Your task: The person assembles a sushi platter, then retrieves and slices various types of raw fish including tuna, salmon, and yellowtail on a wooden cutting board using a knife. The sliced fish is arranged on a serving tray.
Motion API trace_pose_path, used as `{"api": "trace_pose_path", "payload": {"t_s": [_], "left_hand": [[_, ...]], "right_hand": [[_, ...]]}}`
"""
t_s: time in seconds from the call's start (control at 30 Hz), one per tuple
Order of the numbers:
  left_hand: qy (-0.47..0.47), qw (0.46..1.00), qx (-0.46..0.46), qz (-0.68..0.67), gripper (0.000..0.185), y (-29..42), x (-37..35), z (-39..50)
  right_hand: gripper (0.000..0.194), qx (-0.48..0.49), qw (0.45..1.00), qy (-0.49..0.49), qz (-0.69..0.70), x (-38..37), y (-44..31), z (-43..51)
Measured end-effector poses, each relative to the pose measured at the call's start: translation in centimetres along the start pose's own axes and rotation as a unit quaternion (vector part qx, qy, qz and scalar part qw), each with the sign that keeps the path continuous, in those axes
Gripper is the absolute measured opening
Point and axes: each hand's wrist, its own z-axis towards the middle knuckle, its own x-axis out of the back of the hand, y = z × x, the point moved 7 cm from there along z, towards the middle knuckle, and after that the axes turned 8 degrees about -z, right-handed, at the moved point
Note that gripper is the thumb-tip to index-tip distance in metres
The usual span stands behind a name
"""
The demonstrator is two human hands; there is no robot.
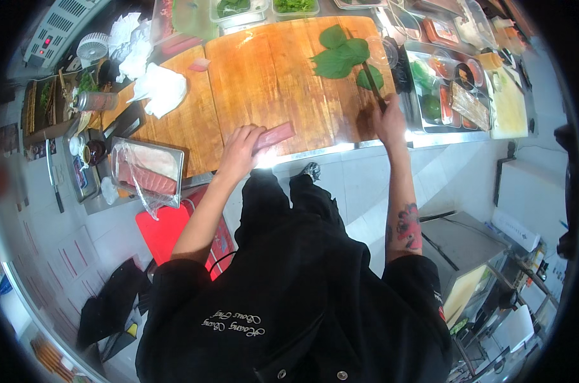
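Observation:
My left hand [240, 149] rests on a block of pink raw fish [276, 136] near the front edge of the wooden cutting board [263, 72]. Its fingers curl over the block's left end. At the board's right side my right hand [390, 120] grips the dark handle of a knife [374, 82], which points away from me. Several green shiso-like leaves [343, 56] lie beside and around the knife; its blade is hard to make out among them. A small pink fish piece [199, 64] sits farther back on the left.
Crumpled white paper [160, 90] lies on the board's left. In front of it stands a metal tray [148, 173] of wrapped fish. A metal tray of ingredients [430, 125] flanks the right, and tubs of greens [296, 5] line the back.

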Motion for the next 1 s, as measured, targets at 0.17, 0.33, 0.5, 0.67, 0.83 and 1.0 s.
{"api": "trace_pose_path", "payload": {"t_s": [0.17, 0.33, 0.5, 0.67, 0.83, 1.0], "left_hand": [[-0.012, 0.999, -0.028, -0.038, 0.041, -1.7, 0.0, 0.0], [-0.008, 0.999, 0.004, -0.038, 0.043, -2.6, 1.8, -0.6], [-0.004, 0.999, -0.041, -0.026, 0.046, -0.9, 2.2, 1.9], [-0.149, 0.988, -0.018, -0.041, 0.052, -2.3, -3.1, 5.9], [-0.091, 0.993, -0.018, -0.077, 0.05, -3.2, -2.6, 6.4], [0.017, 0.99, -0.108, -0.088, 0.042, -1.7, -0.1, 4.7]], "right_hand": [[0.048, -0.038, 0.993, -0.008, 0.112, 4.7, 0.9, -5.5], [0.042, -0.052, 0.997, 0.052, 0.009, 6.4, 1.5, -9.2], [0.033, -0.084, 0.99, 0.039, 0.111, 3.4, 0.3, -13.9], [0.035, -0.125, 0.98, -0.019, 0.155, -3.1, -4.0, -20.0], [0.042, -0.063, 0.987, -0.039, 0.141, -6.6, -6.9, -21.6], [0.061, 0.007, 0.996, -0.065, 0.06, -9.8, -9.1, -21.1]]}}
